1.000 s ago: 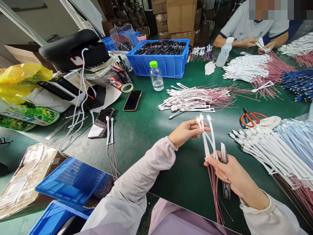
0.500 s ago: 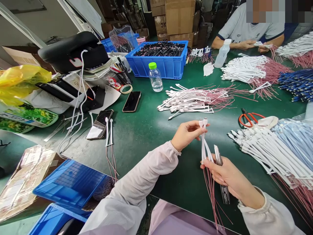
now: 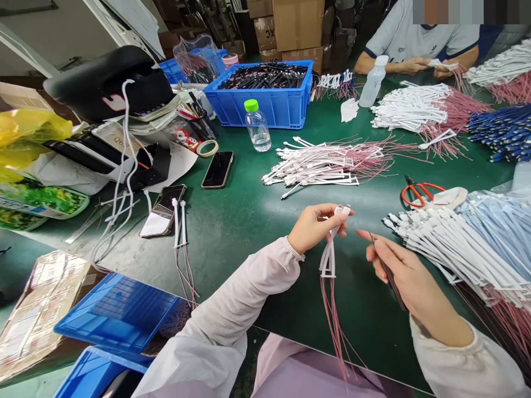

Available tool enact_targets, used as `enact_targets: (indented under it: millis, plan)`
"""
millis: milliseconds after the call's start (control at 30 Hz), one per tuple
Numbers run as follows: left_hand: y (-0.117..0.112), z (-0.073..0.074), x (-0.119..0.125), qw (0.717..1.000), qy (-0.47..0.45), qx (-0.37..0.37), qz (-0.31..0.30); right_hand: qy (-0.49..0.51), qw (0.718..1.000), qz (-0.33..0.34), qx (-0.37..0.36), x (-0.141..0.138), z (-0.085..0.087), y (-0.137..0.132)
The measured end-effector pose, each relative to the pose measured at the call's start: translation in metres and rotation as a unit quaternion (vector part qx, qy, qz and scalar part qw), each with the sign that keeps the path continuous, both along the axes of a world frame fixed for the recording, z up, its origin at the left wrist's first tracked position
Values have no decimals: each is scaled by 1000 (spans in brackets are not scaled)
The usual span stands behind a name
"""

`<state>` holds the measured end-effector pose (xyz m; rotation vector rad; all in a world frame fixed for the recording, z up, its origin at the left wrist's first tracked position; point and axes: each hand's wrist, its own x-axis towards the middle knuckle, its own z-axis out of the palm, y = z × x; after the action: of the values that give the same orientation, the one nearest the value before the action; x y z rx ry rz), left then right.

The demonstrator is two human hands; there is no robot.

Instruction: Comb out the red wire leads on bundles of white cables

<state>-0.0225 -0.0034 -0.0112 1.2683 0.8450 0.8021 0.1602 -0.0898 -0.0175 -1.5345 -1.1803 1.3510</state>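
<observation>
- We look from the person's head through one worn camera, facing forward and down across a green table [image 3: 232,260].
- The left hand [image 3: 315,228] sits just below our centre, and the right hand [image 3: 409,276] sits lower right of it, both close to us.
- Beyond the hands, farther off, we see a blue plastic crate [image 3: 290,113].
- Past the left hand's far side, well apart, a co-worker's forearm [image 3: 365,65] enters at the top.

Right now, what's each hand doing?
Left hand: closed, holding white cables with pink wires.
Right hand: closed, holding a slim dark tool.
</observation>
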Motion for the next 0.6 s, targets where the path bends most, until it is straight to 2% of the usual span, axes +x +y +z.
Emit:
enact_targets:
  millis: [167,267,433,600]
  plan:
    - [-3,0,1,993,64,96,-14,133,991,25,-19,0,13,1]
    - [-4,1,0,982,113,153,-11,177,983,13,-38,-1,16,0]
    - [-6,2,0,947,196,255,-9,192,979,13,-67,1,15,-1]
    - [-7,3,1,930,210,302,-16,189,979,-4,-72,1,15,0]
